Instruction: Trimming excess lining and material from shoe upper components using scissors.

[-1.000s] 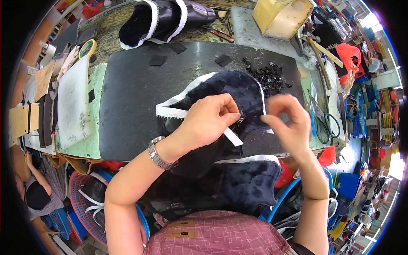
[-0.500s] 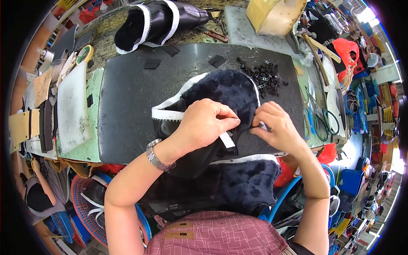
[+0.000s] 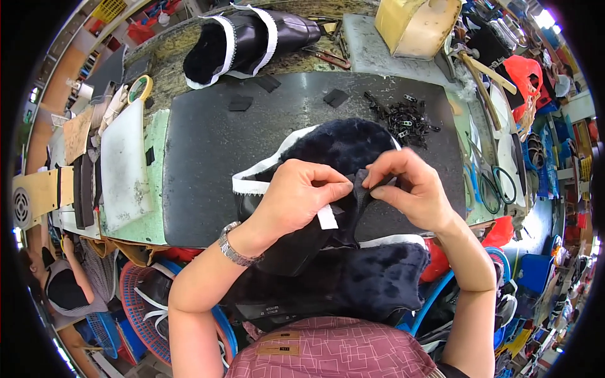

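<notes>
Two bare hands meet over a fur-lined boot piece [image 3: 343, 140] in the head view, the piece lying partly on a black board [image 3: 214, 142] and reaching over its near edge. The left hand [image 3: 301, 196] has its thumb and forefinger pinched together on the piece's dark edge; a white strip [image 3: 328, 217] hangs just below them. The right hand [image 3: 411, 190] is half curled, thumb and fingertips closed on the same edge just beside. What lies right under the fingertips is too small to tell. A metal bracelet [image 3: 238, 247] circles the left wrist.

Writing shows in a few spots. A maroon apron [image 3: 353, 346] carries a tan patch [image 3: 272, 348] with a small dark printed mark. Pale print, too small to tell, runs along the lower left of a second fur-lined piece [image 3: 384, 271] over the lap. Light lettering shows on a black bundle [image 3: 488, 47] at the upper right.

Beyond the hands, a pile of small black zipper pulls [image 3: 409, 123] sits on the board, with scissors [image 3: 488, 183] to the right and black boots [image 3: 249, 47] at the back.
</notes>
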A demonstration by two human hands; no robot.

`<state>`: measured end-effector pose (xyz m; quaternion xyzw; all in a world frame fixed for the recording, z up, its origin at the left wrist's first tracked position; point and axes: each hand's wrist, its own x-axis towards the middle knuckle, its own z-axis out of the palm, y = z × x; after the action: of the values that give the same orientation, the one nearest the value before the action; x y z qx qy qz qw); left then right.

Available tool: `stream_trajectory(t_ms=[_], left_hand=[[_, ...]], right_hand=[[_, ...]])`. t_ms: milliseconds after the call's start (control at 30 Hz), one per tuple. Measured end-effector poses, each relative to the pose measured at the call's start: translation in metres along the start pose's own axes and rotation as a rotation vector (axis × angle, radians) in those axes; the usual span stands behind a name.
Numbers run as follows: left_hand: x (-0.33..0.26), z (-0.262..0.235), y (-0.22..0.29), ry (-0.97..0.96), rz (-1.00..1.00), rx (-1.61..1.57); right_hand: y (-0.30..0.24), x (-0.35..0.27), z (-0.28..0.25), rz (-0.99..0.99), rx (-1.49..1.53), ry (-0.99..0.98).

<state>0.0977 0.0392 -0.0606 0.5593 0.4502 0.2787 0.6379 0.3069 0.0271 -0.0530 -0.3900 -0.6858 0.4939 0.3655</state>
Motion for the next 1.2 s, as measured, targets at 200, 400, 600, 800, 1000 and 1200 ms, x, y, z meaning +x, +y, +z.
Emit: stream_trajectory(t_ms=[200, 400, 600, 800, 1000, 1200], left_hand=[[-0.019, -0.018, 0.015, 0.130, 0.054, -0.353], [-0.021, -0.019, 0.015, 0.067, 0.042, -0.393], [-0.020, -0.021, 0.015, 0.024, 0.042, -0.412], [-0.022, -0.019, 0.017, 0.018, -0.023, -0.336], [-0.023, -0.018, 0.020, 0.026, -0.086, -0.255], [-0.023, -0.018, 0.021, 0.007, -0.116, -0.165]], right_hand=[[-0.018, 0.012, 0.019, 0.120, 0.185, -0.116], [-0.028, 0.018, 0.024, 0.061, 0.065, -0.141], [-0.043, 0.024, 0.021, 0.173, 0.023, -0.205], [-0.042, 0.023, 0.024, 0.159, -0.017, -0.132], [-0.035, 0.015, 0.031, 0.019, -0.113, -0.031], [-0.030, 0.006, 0.042, -0.148, -0.275, 0.109]])
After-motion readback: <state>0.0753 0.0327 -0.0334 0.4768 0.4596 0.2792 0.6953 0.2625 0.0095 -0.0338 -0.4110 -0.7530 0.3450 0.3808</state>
